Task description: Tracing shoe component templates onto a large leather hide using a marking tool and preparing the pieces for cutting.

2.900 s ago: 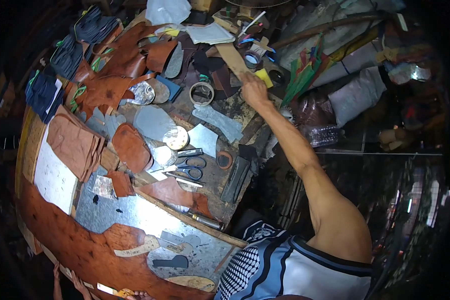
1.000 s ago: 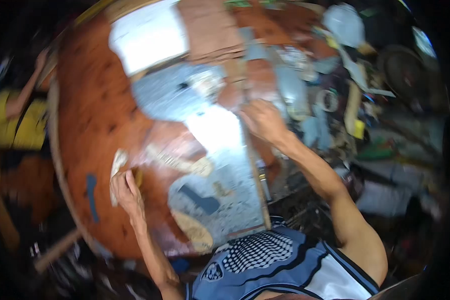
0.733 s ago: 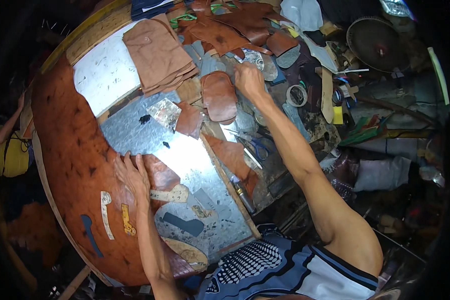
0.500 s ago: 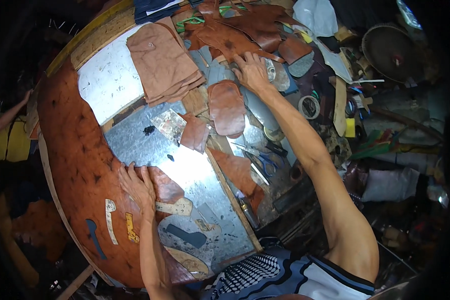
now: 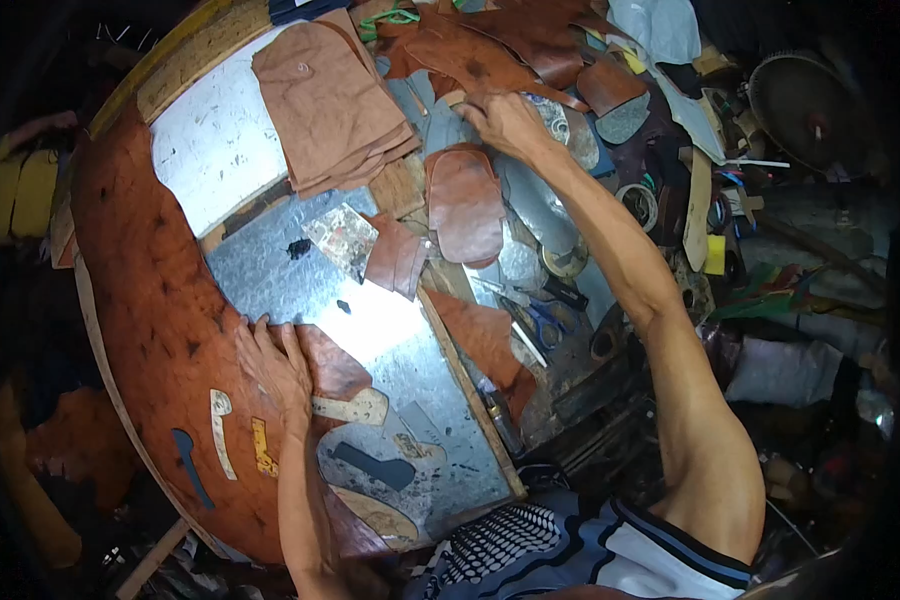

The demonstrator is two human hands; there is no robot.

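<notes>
My left hand (image 5: 275, 372) lies flat with its fingers spread on a large brown leather hide (image 5: 135, 250), beside a smaller leather piece (image 5: 332, 362). Pale template pieces (image 5: 355, 408) and dark grey ones (image 5: 372, 466) are near its wrist. My right arm stretches to the far side of the table. There my right hand (image 5: 505, 122) has its fingers curled and pinched together near a small tan edge; what they hold is too small to make out. Just below it is a rounded brown leather piece (image 5: 466, 205), next to grey sheet templates (image 5: 535, 210).
A stack of tan leather panels (image 5: 330, 105) lies on a white board (image 5: 220, 125). Blue-handled scissors (image 5: 545, 322), a tape roll (image 5: 637, 207) and leather scraps (image 5: 500, 50) crowd the right and far sides. A round fan (image 5: 808, 110) stands at far right.
My right hand has gone from spread fingers to a curled pinch, at nearly the same place. My left hand stays put. The view has shifted slightly. Another person's arm at far left has moved.
</notes>
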